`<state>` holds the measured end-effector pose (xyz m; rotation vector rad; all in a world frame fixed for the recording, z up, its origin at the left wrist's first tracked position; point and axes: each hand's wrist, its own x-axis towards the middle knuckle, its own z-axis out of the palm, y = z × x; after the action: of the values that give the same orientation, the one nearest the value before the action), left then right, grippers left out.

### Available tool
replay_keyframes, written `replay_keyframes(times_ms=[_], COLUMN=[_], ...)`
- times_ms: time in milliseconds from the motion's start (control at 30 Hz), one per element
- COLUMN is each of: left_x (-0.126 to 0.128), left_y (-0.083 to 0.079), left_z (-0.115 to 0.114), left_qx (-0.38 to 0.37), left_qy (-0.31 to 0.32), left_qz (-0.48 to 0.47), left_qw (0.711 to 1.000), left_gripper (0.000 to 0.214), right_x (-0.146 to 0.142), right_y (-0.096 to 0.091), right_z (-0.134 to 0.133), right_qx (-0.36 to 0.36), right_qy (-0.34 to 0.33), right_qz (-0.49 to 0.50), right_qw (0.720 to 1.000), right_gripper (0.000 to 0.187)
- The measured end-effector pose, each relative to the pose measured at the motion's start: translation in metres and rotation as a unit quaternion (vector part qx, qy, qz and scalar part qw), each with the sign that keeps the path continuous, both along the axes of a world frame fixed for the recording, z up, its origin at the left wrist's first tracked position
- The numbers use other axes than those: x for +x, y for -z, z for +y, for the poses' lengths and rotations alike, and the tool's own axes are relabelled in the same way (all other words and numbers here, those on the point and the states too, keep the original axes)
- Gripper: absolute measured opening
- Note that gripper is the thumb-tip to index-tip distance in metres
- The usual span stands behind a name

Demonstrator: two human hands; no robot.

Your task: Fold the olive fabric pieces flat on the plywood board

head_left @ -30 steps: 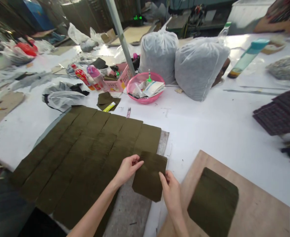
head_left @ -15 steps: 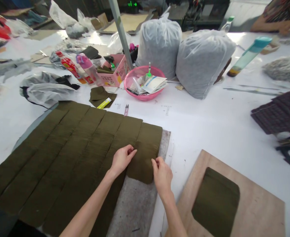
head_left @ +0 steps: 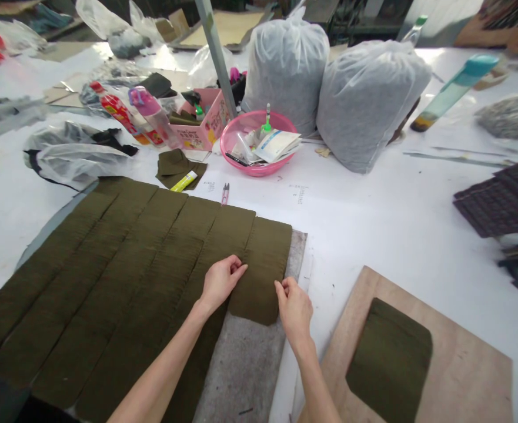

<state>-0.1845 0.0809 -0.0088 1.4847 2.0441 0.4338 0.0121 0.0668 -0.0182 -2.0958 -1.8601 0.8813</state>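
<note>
My left hand (head_left: 220, 281) pinches the left edge of an olive green fabric piece (head_left: 257, 288), and my right hand (head_left: 293, 305) pinches its right edge. The piece lies flat at the near end of the rightmost column of overlapping olive pieces (head_left: 122, 264), over a grey felt mat (head_left: 245, 364). Both hands have their fingers curled closed on the cloth. To the right, a wooden board (head_left: 461, 358) carries a stack of the same olive pieces (head_left: 388, 361).
A pink basin (head_left: 259, 141) with small items, a pink box (head_left: 201, 126), bottles (head_left: 122, 114), two filled white bags (head_left: 364, 100), thread snips (head_left: 224, 192) and a yellow tube (head_left: 184, 181) stand behind the rows. Dark checked fabric (head_left: 501, 200) lies right. Another person's arm (head_left: 497, 35) shows far right.
The olive piece, held askew to the right of the rows a second ago, has been moved left and laid flat at the end of the rightmost column. Both hands kept their pinch.
</note>
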Motion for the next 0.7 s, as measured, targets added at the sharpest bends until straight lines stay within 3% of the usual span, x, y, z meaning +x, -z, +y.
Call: replay_keyframes(times_ms=[400, 600, 700], left_x=[0.003, 0.003, 0.002], left_y=[-0.001, -0.002, -0.003], left_z=[0.003, 0.001, -0.002], left_qx=[-0.018, -0.011, 0.009], left_qy=[-0.024, -0.032, -0.029], left_qz=[0.020, 0.020, 0.005], left_qw=[0.999, 0.999, 1.000], left_gripper=[0.021, 0.022, 0.021], right_x=[0.000, -0.003, -0.001], right_y=[0.004, -0.007, -0.013], right_z=[0.003, 0.002, 0.007], right_qx=[-0.005, -0.013, 0.002], right_qy=[-0.011, 0.012, 0.023], right_qz=[-0.020, -0.026, -0.029], right_qw=[1.000, 0.999, 0.999], right_gripper=[0.022, 0.011, 0.013])
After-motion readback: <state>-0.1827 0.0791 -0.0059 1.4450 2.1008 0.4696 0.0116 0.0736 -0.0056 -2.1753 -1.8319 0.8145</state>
